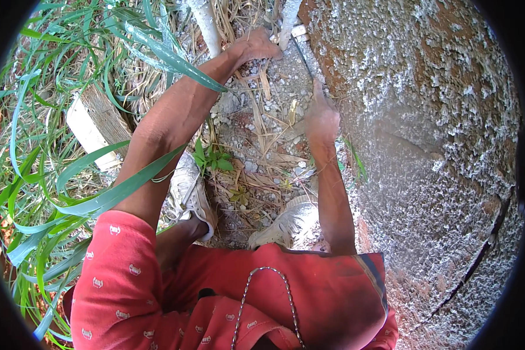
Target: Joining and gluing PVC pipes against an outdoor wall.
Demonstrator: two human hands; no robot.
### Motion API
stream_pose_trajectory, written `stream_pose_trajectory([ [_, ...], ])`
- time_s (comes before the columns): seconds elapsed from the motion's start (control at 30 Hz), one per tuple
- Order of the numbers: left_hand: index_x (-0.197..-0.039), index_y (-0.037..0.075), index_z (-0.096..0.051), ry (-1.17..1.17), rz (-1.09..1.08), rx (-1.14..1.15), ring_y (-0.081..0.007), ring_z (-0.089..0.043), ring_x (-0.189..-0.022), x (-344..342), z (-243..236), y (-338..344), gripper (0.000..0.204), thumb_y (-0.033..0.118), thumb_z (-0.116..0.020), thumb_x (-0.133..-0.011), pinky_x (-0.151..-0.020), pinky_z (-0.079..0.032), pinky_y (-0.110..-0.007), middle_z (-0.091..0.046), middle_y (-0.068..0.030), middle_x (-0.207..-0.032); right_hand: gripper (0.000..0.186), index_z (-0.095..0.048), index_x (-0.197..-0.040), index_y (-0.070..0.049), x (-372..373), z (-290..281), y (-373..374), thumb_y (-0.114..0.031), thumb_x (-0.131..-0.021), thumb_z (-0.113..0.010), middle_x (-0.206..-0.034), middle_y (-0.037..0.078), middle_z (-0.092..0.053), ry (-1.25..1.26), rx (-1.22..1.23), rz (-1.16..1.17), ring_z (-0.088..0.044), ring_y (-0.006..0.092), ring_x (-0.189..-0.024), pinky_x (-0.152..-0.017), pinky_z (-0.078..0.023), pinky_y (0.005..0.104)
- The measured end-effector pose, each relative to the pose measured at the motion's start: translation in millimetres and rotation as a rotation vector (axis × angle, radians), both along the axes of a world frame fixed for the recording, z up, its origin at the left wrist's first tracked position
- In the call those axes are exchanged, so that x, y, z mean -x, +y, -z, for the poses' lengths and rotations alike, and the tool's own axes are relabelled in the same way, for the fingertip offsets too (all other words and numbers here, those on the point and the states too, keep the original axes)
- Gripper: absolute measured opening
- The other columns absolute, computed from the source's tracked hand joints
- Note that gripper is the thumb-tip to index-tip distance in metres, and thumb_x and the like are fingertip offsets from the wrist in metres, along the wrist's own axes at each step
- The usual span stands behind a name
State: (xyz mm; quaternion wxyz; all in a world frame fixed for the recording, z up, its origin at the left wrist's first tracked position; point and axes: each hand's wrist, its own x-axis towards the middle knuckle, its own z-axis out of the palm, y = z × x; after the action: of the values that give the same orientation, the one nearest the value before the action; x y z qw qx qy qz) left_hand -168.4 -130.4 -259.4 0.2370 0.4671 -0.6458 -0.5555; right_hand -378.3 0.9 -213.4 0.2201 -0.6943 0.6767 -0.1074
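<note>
Where the ground meets the rough wall (402, 140), a thin dark rod (301, 56) reaches out ahead of the right hand (322, 119), over pale, gritty soil (262, 125). Its long axis runs mostly away from the body, slanting a little leftward, so the far tip points towards the foot of a whitish post (290, 22), just beside a small white chunk (298, 30). How steeply it dips is hard to tell. The right fingers seem closed around its near end, which they hide, with the index finger stretched forward along it. The left hand (259, 46) is at the foot of the post, fingers bent; whether they clamp anything, I cannot tell.

The rod looks light and stiff, probably metal, and unlikely to break, though so slender a shaft might flex under sideways force. Dust could make it slightly slippery; the near end, already inside the right hand, seems the best hold.
</note>
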Motion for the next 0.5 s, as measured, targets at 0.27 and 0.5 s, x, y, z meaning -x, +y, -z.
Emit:
stream_pose_trajectory([
  [0.27, -0.121, -0.001, -0.044, -0.442, -0.037, -0.129, -0.0242, -0.055, -0.086, 1, 8, -4, 0.067, 0.015, -0.068, -0.060, -0.085, -0.045, -0.035, -0.058, -0.0157, -0.095, 0.067, -0.029, -0.133, -0.020, -9, -15, -11, 0.003, -0.073, -0.049, -0.088, 0.022, -0.058, 0.042, -0.021, -0.059, -0.061, 0.0300, -0.064, -0.055, -0.051, 0.0408],
  [0.5, -0.129, 0.008, -0.034, -0.395, 0.047, -0.190, -0.0316, -0.049, -0.106, 9, 8, -8, 0.076, 0.010, -0.067, -0.061, -0.100, -0.034, -0.043, -0.051, -0.0181, -0.115, 0.060, -0.034, -0.130, -0.013, -1, 1, -16, 0.001, -0.074, -0.048, -0.084, 0.024, -0.060, -0.068, 0.064, 0.001, -0.062, 0.0326, -0.066, -0.057, -0.051, 0.0410],
])
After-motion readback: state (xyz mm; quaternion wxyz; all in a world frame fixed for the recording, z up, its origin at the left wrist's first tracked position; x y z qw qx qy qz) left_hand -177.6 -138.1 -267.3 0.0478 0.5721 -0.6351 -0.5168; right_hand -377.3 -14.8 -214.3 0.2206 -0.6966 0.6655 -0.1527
